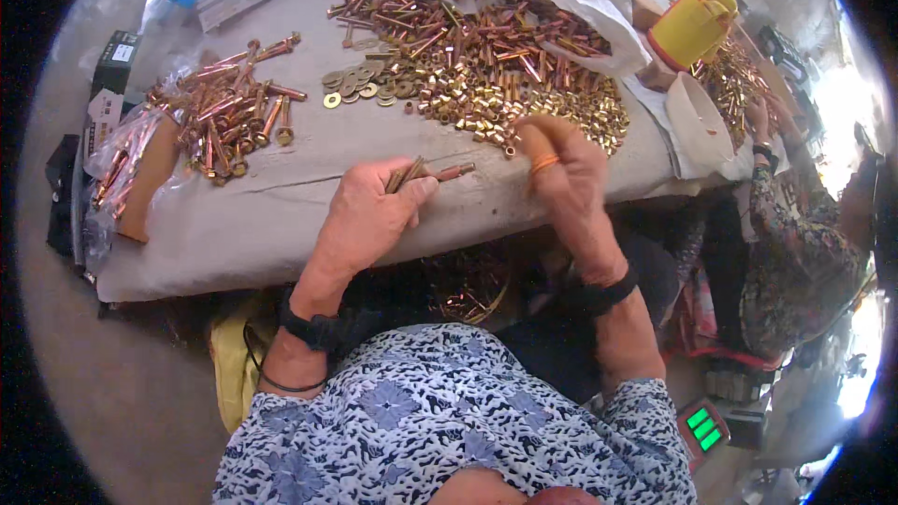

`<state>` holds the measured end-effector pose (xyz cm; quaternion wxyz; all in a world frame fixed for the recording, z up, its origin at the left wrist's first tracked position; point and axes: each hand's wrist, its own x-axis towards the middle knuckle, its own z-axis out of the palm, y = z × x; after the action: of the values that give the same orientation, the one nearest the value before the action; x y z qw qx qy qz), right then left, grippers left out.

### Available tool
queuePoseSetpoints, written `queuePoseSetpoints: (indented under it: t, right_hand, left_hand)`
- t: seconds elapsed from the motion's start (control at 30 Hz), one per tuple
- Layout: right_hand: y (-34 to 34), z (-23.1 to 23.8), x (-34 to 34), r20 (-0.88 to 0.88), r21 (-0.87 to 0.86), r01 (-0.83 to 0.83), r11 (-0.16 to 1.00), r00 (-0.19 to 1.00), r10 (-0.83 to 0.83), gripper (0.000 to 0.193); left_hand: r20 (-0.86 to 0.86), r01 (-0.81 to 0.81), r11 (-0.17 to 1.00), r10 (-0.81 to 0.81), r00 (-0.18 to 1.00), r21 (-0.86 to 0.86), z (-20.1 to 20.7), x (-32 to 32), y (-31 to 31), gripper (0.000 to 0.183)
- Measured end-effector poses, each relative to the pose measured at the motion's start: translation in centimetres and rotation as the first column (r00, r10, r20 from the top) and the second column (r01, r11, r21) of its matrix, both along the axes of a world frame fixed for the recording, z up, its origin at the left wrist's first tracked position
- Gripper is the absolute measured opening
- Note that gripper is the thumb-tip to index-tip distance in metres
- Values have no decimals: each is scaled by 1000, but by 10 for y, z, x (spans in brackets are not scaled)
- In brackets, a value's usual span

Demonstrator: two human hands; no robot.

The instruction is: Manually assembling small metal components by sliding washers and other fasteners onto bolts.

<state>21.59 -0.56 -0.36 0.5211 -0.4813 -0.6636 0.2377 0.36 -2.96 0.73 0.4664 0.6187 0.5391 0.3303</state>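
Note:
My left hand (365, 210) is closed near the table's front edge. Between its thumb and fingers is a reddish-gold sleeve anchor bolt (455, 171), its end pointing right. Several thin gold pieces (404, 175), apparently washers seen edge-on, are also in its grip. My right hand (569, 173), an orange band round one finger, is curled down at the front of a pile of small gold nuts (477, 110). Its fingertips are partly hidden and slightly blurred, so what they hold cannot be made out. One loose nut (509, 151) lies beside them.
Flat washers (355, 84) lie left of the nuts, with heaped bolts (412, 14) behind. Another pile of bolts (245, 117) lies on the left. To the right are a white bowl (700, 117), a yellow container (694, 26) and another person's hand (760, 117).

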Motion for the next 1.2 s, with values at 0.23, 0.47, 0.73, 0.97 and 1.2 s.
queuePoseSetpoints:
  t: [0.23,0.47,0.73,0.97,1.2]
  right_hand:
    - [10,4,16,470,241,7,971,874,-123,11]
    - [9,8,7,697,40,93,995,711,-94,17]
    - [1,2,-10,-6,-137,-83,987,997,83,16]
    - [-9,9,-23,-257,-227,-354,907,921,295,16]
    - [-11,4,-20,-243,-208,-382,900,912,331,14]
  left_hand:
    - [72,18,1000,-18,997,1,-7,-1,5,20]
    - [92,-30,999,31,995,-15,-3,2,3,21]
    - [10,-25,1000,25,1000,15,-3,2,5,19]
    - [45,-15,1000,14,999,6,2,3,2,20]
    - [1,-7,1000,7,1000,-11,2,2,3,20]
